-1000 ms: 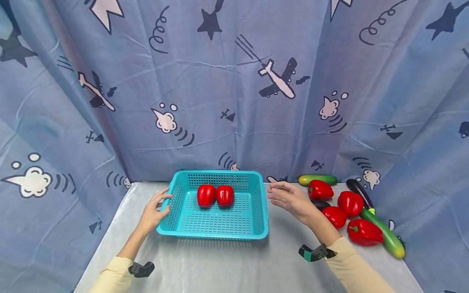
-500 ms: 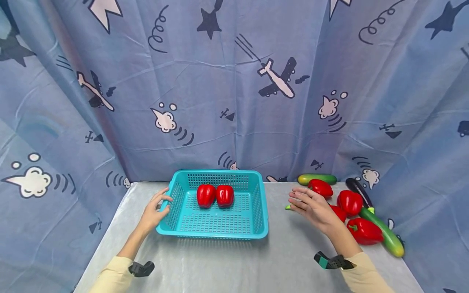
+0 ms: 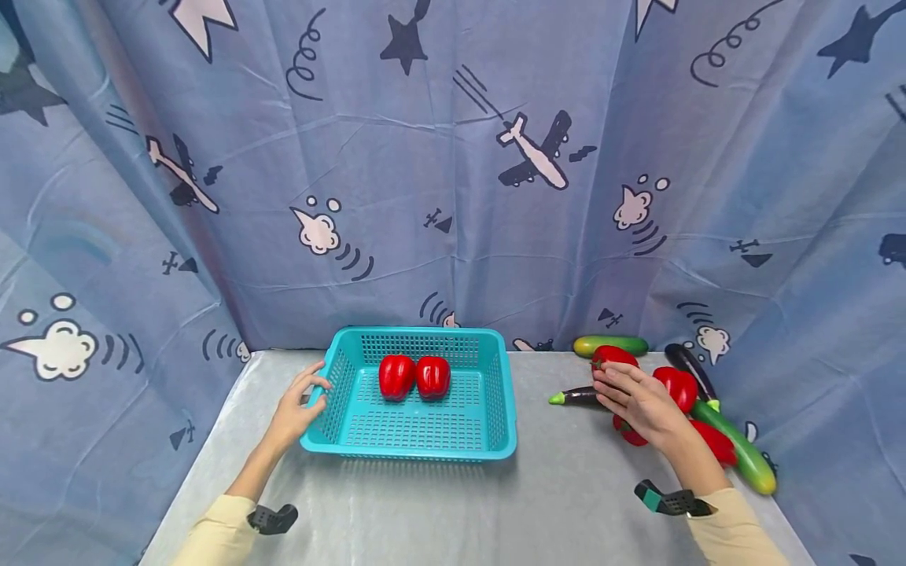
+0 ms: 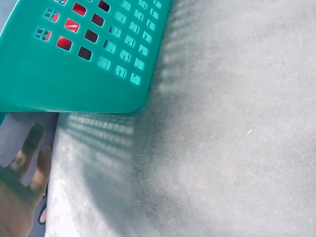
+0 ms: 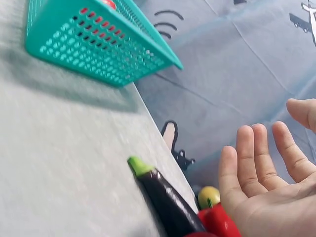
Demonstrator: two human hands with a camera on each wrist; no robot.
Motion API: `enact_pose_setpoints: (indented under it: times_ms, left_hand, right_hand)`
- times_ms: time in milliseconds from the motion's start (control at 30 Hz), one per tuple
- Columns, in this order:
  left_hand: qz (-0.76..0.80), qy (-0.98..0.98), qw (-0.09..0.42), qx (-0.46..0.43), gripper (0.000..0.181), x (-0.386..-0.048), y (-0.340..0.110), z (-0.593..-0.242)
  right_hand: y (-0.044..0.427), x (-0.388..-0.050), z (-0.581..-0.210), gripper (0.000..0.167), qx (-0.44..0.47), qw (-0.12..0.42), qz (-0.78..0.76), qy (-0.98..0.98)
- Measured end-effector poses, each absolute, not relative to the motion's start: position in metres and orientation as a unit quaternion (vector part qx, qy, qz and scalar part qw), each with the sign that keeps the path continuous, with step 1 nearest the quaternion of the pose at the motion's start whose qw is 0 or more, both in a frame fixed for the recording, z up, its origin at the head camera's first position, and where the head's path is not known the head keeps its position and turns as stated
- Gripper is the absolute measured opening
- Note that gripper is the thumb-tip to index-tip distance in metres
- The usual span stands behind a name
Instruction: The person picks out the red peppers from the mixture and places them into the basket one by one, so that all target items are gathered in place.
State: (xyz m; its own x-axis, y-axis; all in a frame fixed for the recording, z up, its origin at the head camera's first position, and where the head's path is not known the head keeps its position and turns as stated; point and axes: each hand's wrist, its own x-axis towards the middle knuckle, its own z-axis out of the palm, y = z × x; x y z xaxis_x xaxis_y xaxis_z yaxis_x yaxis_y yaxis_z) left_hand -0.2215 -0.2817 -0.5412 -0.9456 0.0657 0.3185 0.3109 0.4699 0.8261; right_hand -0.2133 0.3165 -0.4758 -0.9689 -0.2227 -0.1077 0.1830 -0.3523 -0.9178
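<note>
A turquoise plastic basket [image 3: 410,454] stands on the table with two red bell peppers [image 3: 396,377] side by side inside. My left hand [image 3: 293,409] is at its left rim, fingers spread and slightly bent; in the left wrist view the visible fingers [image 4: 42,163] look apart from the basket wall. On the right my right hand [image 3: 644,405] hovers over the pile of vegetables, holding nothing. Under and around it lie red bell peppers [image 3: 675,387] and a dark eggplant [image 3: 576,396] with a green cap. The right wrist view shows its fingers [image 5: 246,158] extended with the palm bare.
A green and yellow cucumber [image 3: 610,346] lies at the back edge. Farther right are another eggplant [image 3: 690,365] and a long cucumber [image 3: 736,448] near the table's right edge. A patterned blue curtain [image 3: 396,196] surrounds the grey-white table [image 3: 425,511].
My right hand has moved right, from beside the basket to over the vegetables, uncovering the eggplant's capped end. The left hand and the basket have stayed in place.
</note>
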Motion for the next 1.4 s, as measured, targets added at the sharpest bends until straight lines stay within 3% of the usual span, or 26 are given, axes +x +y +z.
enact_pose_setpoints:
  times_ms: [600,667,833,900,1400]
  left_hand:
    - [-0.507,-0.848,0.121,-0.101,0.017,-0.219,-0.283,-0.54]
    - [-0.505,-0.848,0.125,-0.103,0.018,-0.219,-0.282,-0.54]
    - [-0.5,-0.849,0.135,-0.105,0.018,-0.219,-0.282,-0.54]
    - [-0.502,-0.848,0.131,-0.105,0.018,-0.219,-0.282,-0.541]
    - [-0.513,-0.842,0.128,-0.109,0.018,-0.221,-0.281,-0.541]
  right_hand:
    - [0.354,-0.229,-0.485,0.012,0.028,0.089,-0.755,0.649]
    - [0.356,-0.232,-0.487,0.019,0.035,0.076,-0.732,0.676]
    - [0.357,-0.24,-0.497,0.063,0.046,0.033,-0.647,0.76]
    - [0.357,-0.242,-0.501,0.073,0.047,0.016,-0.607,0.793]
    - [0.348,-0.268,-0.513,0.087,0.059,-0.021,-0.484,0.873]
